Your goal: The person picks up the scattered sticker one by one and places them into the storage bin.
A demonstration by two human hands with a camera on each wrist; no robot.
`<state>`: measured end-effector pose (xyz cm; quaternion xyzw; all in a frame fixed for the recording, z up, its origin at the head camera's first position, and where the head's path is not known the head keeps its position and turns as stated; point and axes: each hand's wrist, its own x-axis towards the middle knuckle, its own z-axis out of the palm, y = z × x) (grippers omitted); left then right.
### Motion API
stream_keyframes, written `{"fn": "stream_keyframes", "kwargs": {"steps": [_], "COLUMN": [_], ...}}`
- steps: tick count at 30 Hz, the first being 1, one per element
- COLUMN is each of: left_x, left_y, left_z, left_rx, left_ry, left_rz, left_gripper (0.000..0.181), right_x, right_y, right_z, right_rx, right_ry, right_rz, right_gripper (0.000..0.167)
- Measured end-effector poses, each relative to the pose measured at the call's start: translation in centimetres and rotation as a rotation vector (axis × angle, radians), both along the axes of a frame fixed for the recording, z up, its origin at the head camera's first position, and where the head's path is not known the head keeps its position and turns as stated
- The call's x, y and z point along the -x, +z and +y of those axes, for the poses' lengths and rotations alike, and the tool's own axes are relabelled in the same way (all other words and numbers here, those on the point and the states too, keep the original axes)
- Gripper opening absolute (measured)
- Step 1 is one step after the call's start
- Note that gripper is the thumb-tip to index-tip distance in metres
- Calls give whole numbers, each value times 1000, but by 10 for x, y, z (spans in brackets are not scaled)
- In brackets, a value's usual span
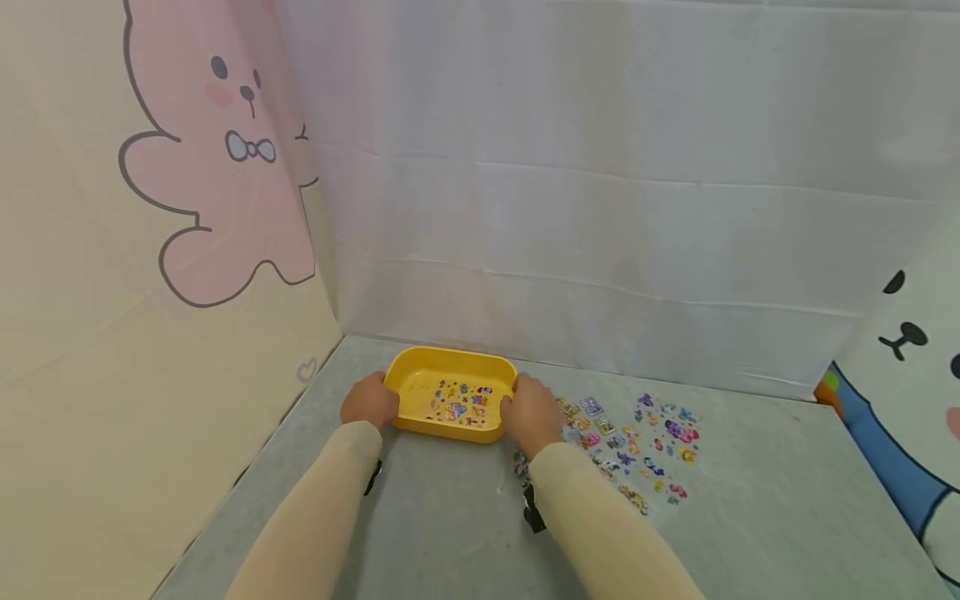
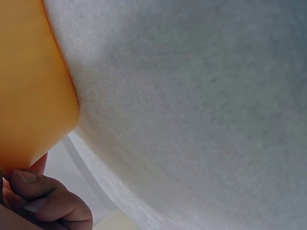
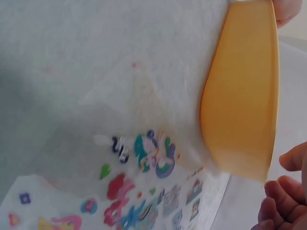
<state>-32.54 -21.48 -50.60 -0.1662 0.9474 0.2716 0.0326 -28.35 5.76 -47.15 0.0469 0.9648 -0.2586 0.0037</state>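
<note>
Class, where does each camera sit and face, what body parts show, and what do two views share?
Head: worn there, facing forward and down at the yellow tray; left hand, right hand and sleeves show.
Left wrist: worn there, facing tray and table; left fingers show.
Right wrist: worn there, facing tray and stickers; both hands partly show.
Both wrist views share the tray.

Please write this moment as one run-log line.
left hand: holds yellow oblong plastic tray, left end; right hand: holds right end; inside tray: small multicoloured stickers; right of tray, on grey table: transparent multicoloured sticker sheets
</note>
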Motion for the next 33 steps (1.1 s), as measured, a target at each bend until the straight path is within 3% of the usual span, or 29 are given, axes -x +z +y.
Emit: {"fn": "stream_keyframes", "kwargs": {"steps": [8, 13, 23, 33], "left_x": [0, 2, 3, 1], "left_y": [0, -3, -6, -2], "left_z": [-1, -1, -2, 2], "left_rx": [7, 0, 29, 39], "left_ry": [7, 9, -9, 1], "left_rz": [3, 2, 19, 12], "left_gripper": [53, 54, 52, 52], "right_x": [8, 9, 12, 14], "right_y": [-9, -12, -16, -21], "right_z": [21, 48, 129, 213], "right_rx": [-39, -44, -34, -91], "right_ry": [28, 107, 212, 199], "right_rz": [8, 20, 0, -13], "right_gripper": [23, 28, 37, 42]}}
